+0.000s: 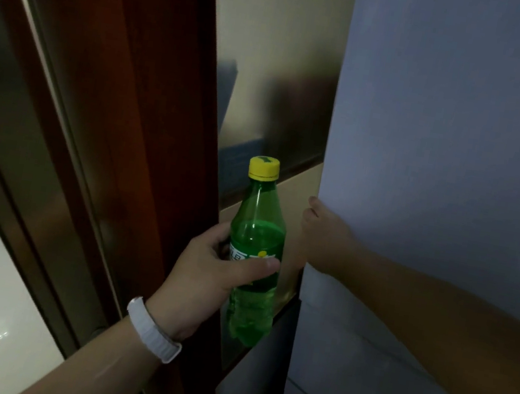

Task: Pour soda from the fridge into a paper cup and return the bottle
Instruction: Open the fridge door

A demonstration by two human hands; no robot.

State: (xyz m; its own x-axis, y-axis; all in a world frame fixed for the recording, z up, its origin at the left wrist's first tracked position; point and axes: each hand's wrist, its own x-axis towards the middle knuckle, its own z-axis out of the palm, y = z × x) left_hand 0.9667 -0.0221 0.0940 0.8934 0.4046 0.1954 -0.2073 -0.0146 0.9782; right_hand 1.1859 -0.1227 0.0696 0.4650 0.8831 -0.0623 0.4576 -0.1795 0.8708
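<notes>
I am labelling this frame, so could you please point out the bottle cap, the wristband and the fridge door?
bottle cap point(264, 168): head view, side of the yellow cap.
wristband point(151, 329): head view, middle of the white strap.
fridge door point(450, 125): head view, bare grey front panel.

bottle label text illegible

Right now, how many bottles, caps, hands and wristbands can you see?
Bottles: 1, the green bottle, held by the left hand
Caps: 1, the yellow cap on it
Hands: 2, the left hand and the right hand, which grips the edge of the fridge door
Wristbands: 1, the white wristband on the left wrist
Total: 5
</notes>
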